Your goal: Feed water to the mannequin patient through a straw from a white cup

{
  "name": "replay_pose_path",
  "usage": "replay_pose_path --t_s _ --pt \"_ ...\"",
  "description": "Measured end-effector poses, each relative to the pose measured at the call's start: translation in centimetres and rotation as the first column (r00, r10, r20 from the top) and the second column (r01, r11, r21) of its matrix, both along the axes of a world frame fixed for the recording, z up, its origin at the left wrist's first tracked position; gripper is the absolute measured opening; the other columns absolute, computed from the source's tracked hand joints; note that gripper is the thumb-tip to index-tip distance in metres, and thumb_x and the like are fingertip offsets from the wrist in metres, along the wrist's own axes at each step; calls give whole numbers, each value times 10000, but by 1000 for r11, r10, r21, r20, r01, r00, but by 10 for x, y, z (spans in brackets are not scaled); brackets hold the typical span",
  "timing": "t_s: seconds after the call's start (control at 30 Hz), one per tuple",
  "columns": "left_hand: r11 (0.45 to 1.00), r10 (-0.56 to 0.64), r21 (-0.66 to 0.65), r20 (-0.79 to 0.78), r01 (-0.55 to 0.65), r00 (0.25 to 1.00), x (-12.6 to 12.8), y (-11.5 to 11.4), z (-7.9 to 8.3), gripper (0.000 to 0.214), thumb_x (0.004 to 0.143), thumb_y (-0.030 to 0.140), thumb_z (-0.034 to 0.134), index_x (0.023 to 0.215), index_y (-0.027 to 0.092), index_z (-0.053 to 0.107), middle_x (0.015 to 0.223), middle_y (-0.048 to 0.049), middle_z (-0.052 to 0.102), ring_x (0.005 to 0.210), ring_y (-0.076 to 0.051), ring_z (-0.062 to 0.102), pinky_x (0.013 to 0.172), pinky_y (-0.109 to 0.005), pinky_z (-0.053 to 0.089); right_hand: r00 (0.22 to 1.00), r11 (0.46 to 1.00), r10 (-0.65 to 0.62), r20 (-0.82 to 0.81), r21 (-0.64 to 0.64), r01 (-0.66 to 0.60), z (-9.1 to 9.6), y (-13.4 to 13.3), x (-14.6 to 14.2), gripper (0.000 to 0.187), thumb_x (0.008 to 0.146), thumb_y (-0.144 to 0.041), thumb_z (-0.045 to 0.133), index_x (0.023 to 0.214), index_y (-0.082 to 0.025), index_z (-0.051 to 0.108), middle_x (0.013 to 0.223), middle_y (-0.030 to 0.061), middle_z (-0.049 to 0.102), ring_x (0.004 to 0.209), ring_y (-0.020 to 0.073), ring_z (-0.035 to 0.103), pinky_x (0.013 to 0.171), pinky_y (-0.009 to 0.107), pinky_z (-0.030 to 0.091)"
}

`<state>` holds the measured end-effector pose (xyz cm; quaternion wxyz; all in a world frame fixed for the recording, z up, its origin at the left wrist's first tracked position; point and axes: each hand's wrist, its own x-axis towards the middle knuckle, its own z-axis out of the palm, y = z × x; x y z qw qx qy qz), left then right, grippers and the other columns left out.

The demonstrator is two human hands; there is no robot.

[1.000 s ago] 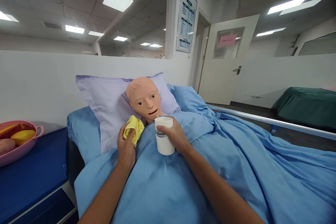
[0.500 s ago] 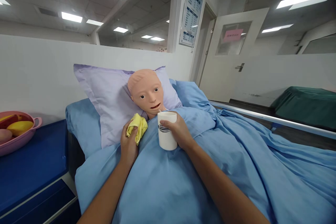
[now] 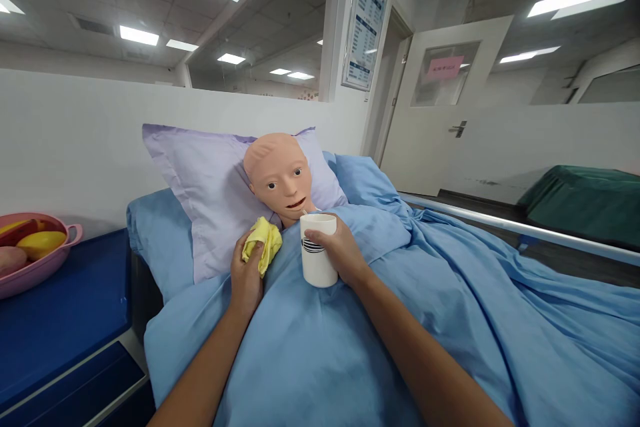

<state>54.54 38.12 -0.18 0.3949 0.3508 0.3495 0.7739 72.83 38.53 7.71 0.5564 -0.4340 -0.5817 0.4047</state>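
Observation:
A mannequin [image 3: 277,173] lies in the bed with its head on a lilac pillow [image 3: 200,180] and its mouth slightly parted. My left hand [image 3: 247,277] is closed around a crumpled yellow cloth [image 3: 266,243], beside the mannequin's neck. Wrapped about the right side of a white mug [image 3: 318,273] with black stripes is my right hand [image 3: 345,250], its thumb across the front. The mug is upright just below the mannequin's chin. A thin pale straw seems to stick out of its rim toward the mouth. The mug's contents are hidden.
A blue quilt [image 3: 310,360] covers the mannequin's body. On the left, a pink basin [image 3: 45,271] of fruit stands on a blue bedside cabinet [image 3: 65,320]. A metal bed rail [image 3: 500,225] runs along the far right side. Behind are a white partition and a door [image 3: 435,140].

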Motion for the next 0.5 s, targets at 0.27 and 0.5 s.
replay_pose_path --t_s 0.27,0.5 --pt "1000 9 -14 -5 -9 1000 1 0 1 521 757 441 776 1216 243 626 1183 -64 679 1078 -234 657 937 -352 539 1000 1000 2 7 16 -2 -2 1 0 479 682 -400 777 1092 -198 636 1060 48 728 956 244 687 775 343 547" --pt "1000 12 -21 -23 -12 1000 -1 1 -1 528 758 445 775 1224 248 626 1156 -59 683 1053 -226 659 922 -344 539 1000 1000 14 5 19 -14 -3 2 1 504 683 -416 784 1111 -200 629 1083 54 725 958 242 682 796 349 540"
